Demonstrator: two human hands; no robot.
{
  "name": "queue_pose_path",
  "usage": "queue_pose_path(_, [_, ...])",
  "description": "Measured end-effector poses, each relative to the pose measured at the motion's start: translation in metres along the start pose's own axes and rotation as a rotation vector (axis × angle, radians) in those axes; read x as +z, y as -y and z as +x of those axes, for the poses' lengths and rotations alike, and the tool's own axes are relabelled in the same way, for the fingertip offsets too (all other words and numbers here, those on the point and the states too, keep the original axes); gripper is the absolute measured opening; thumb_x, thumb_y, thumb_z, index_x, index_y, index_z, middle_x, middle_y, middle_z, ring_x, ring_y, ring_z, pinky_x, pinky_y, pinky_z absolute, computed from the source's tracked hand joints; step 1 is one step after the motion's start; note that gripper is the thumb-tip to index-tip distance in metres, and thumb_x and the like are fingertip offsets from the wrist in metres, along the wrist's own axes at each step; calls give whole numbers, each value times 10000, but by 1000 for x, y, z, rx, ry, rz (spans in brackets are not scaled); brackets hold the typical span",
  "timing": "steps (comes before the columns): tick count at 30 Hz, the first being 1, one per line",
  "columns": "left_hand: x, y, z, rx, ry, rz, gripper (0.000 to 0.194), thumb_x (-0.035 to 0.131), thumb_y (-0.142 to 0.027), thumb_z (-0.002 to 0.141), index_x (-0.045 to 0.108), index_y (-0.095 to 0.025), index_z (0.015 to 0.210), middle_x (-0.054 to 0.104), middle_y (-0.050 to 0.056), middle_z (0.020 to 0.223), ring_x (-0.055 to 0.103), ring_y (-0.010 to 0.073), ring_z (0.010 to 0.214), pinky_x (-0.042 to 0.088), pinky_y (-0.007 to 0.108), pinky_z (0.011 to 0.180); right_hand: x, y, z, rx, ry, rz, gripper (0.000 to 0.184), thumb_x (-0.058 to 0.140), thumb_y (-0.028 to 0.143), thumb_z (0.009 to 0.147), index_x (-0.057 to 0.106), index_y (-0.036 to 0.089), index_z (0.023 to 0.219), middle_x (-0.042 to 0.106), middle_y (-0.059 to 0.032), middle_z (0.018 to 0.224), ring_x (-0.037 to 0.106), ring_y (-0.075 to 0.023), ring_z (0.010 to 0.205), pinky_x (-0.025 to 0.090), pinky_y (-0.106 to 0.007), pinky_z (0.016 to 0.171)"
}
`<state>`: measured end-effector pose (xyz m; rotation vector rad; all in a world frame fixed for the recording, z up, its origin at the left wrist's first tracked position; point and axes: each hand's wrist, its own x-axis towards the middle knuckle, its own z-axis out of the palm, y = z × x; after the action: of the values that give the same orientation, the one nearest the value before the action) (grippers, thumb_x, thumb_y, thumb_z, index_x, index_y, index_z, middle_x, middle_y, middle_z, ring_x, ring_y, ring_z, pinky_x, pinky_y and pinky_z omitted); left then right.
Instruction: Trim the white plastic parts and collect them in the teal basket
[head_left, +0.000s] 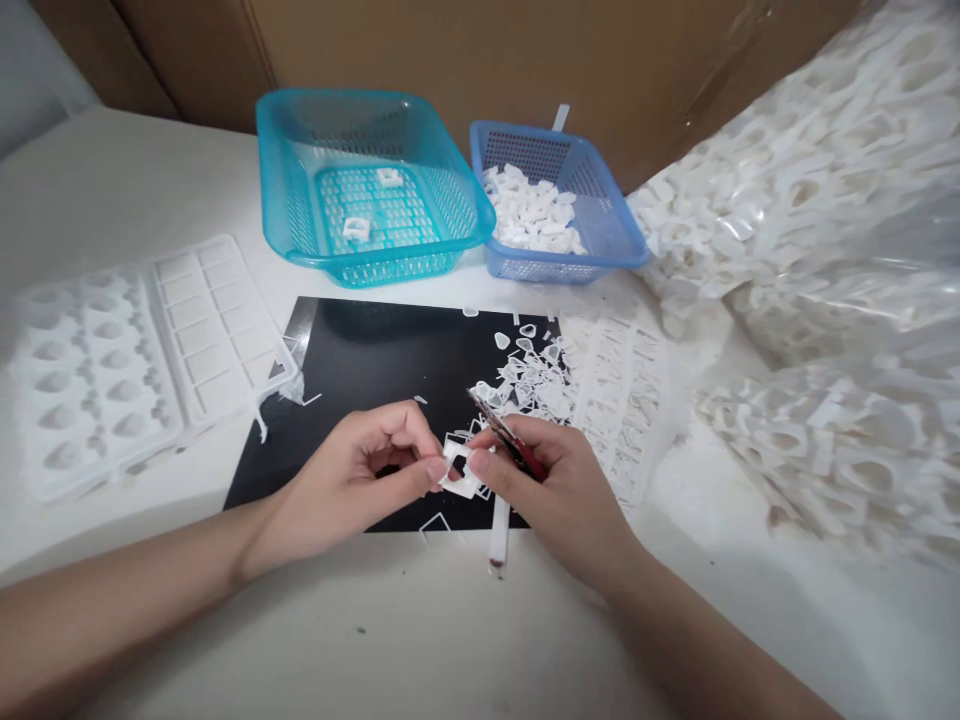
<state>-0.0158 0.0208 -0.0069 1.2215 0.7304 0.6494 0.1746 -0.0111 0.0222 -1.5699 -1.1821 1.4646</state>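
My left hand (360, 475) pinches a small white square plastic frame (459, 470) over the black mat (375, 380). My right hand (559, 490) also touches the frame with its thumb and grips small red-handled clippers (504, 432), whose metal tip points up and left. Both hands are closed. A pile of small white cut pieces (532, 380) lies on the mat just beyond my right hand. A white strip (499, 540) lies below the hands.
A teal basket (300, 200) with two white pieces and a blue basket (607, 220) of several white pieces stand at the back. White moulded trays (112, 370) lie left. White frame sheets (622, 390) and plastic bags of white parts (825, 250) fill the right. Cardboard stands behind.
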Motion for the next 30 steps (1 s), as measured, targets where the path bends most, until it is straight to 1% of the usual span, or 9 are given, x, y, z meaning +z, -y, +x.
queue_pose_path(3, [0, 3, 0, 29, 36, 13, 69, 611, -201, 909, 544, -189, 903, 637, 2, 792, 585, 91, 688, 473, 177, 636, -1, -2, -1, -50, 14, -42, 133, 662, 319, 770, 672, 204, 703, 473, 36, 552, 358, -95, 517, 282, -238, 481])
queue_pose_path(6, [0, 5, -1, 66, 76, 7, 199, 574, -163, 923, 500, -244, 1088, 648, -2, 831, 611, 106, 745, 491, 190, 675, 1, -5, -2, -89, 25, -95, 191, 619, 347, 827, 670, 209, 704, 472, 39, 546, 360, -94, 506, 267, -241, 480])
queue_pose_path(8, [-1, 6, -1, 79, 100, 7, 260, 567, -138, 917, 496, -265, 1133, 650, -6, 832, 610, 105, 745, 494, 190, 676, 2, -7, -3, -119, 19, -123, 220, 597, 359, 854, 661, 213, 702, 464, 44, 545, 351, -91, 502, 251, -244, 482])
queue_pose_path(12, [-2, 6, 0, 73, 104, 0, 215, 572, -89, 885, 564, -225, 1052, 650, 8, 795, 600, 111, 709, 499, 202, 664, 6, -10, -3, -201, 24, -140, 252, 549, 328, 898, 628, 208, 690, 443, 56, 542, 312, -81, 494, 232, -249, 487])
queue_pose_path(15, [-2, 4, 0, 55, 73, 6, 179, 585, -85, 865, 636, -192, 1000, 662, 28, 781, 589, 110, 667, 489, 193, 608, 9, -12, -4, -209, 7, -121, 190, 538, 322, 901, 630, 213, 775, 446, 59, 563, 315, -84, 503, 247, -247, 495])
queue_pose_path(19, [0, 2, 2, 48, -44, -20, 119, 630, -88, 840, 690, -181, 885, 675, 13, 726, 581, 89, 601, 492, 167, 565, 10, -11, -5, -131, -28, -10, 188, 558, 370, 866, 618, 216, 955, 444, 60, 582, 331, -95, 513, 258, -244, 495])
queue_pose_path(23, [1, 0, 5, 78, -148, -71, 58, 660, -145, 859, 686, -186, 891, 692, -2, 707, 611, 80, 605, 523, 164, 604, 10, -7, -4, -34, -24, 2, 203, 622, 414, 795, 624, 212, 808, 357, 69, 514, 284, -95, 481, 228, -248, 468])
queue_pose_path(26, [1, 0, 5, 72, -128, -98, 14, 653, -192, 883, 660, -183, 891, 694, -3, 717, 629, 76, 632, 533, 163, 641, 10, -7, -4, -35, -50, -30, 234, 617, 408, 795, 628, 205, 680, 334, 54, 520, 288, -100, 501, 237, -254, 477])
queue_pose_path(30, [1, 1, 3, 35, -28, -106, 68, 658, -204, 885, 590, -202, 884, 665, -25, 734, 644, 76, 658, 541, 163, 648, 8, -10, -3, -32, -37, -5, 245, 608, 416, 810, 657, 204, 695, 366, 46, 547, 300, -100, 517, 241, -254, 488])
